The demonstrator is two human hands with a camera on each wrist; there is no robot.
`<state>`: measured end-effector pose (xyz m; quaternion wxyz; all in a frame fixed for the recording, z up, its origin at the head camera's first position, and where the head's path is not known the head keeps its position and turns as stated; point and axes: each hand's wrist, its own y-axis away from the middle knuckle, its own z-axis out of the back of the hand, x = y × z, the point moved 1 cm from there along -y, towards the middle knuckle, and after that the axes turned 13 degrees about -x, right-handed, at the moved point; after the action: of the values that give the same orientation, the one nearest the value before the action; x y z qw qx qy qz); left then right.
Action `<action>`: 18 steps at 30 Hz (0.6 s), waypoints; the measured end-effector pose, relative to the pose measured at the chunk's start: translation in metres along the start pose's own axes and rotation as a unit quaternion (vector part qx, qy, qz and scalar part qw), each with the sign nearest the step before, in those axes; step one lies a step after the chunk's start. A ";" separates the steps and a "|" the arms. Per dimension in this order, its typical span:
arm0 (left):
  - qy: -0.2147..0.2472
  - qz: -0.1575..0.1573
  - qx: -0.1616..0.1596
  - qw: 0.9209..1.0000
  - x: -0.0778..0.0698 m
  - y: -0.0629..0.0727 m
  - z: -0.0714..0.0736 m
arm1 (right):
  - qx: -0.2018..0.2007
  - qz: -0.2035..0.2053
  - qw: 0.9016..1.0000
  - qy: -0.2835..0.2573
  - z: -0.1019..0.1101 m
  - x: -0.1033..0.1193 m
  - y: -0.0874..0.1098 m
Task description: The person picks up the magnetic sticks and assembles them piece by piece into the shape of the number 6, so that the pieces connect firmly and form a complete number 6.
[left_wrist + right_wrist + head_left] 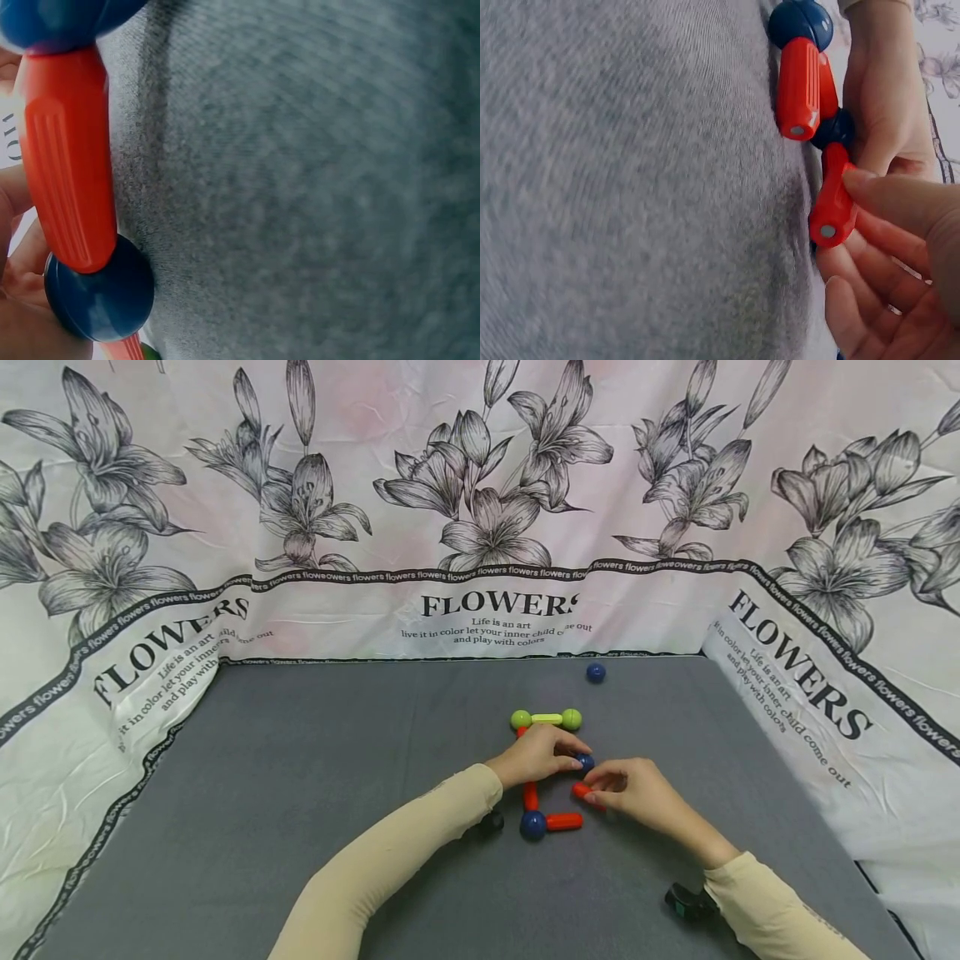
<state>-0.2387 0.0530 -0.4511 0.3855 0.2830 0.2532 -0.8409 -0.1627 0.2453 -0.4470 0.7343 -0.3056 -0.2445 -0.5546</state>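
Observation:
On the grey cloth, a construction of balls and rods stretches away from me. Its near blue ball (533,825) bears one red rod (564,822) pointing right and another red rod (530,796) running away beneath my left hand (538,755). Between that hand's thumb and fingers is a blue ball (585,763), partly covered. My right hand (637,787) pinches a loose-ended red rod (829,210) close by; its metal tip shows in the right wrist view. A middle blue ball (97,292) joins two red rods in the left wrist view, hidden by my hand from above.
Beyond my left hand, a light green rod (546,719) links two green balls (572,719). A separate blue ball (596,672) lies near the far edge. Printed white fabric (495,618) hangs behind the cloth. Black wrist devices (686,902) sit at both wrists.

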 end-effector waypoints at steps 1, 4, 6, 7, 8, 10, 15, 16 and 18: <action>0.000 0.001 -0.001 1.000 0.000 0.000 0.000 | -0.002 -0.011 1.000 0.000 0.000 0.000 0.000; 0.000 0.004 -0.003 1.000 0.000 0.001 -0.001 | -0.002 -0.058 0.998 -0.008 0.000 0.002 0.000; -0.002 0.002 -0.005 1.000 0.001 0.001 0.000 | 0.001 -0.091 0.996 -0.019 0.000 0.003 0.000; -0.003 0.002 -0.007 1.000 0.001 0.001 0.000 | 0.001 -0.107 0.994 -0.027 -0.001 0.003 0.000; -0.004 0.000 -0.008 1.000 0.001 0.001 0.000 | 0.002 -0.124 0.992 -0.035 -0.001 0.004 0.000; -0.005 -0.002 -0.009 1.000 0.001 0.001 0.000 | 0.004 -0.141 0.989 -0.049 -0.003 0.004 0.000; -0.007 -0.001 -0.007 1.000 0.001 0.001 0.000 | 0.001 -0.167 0.983 -0.075 -0.005 0.006 -0.001; -0.008 -0.001 -0.006 1.000 0.001 0.001 0.000 | 0.000 -0.172 0.982 -0.078 -0.005 0.006 -0.001; -0.009 0.001 -0.004 1.000 0.001 0.001 0.000 | -0.005 -0.184 0.980 -0.080 -0.006 0.007 -0.001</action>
<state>-0.2384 0.0523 -0.4523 0.3895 0.2743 0.2531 -0.8420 -0.1616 0.2367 -0.4459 0.5964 -0.3024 -0.3517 -0.6551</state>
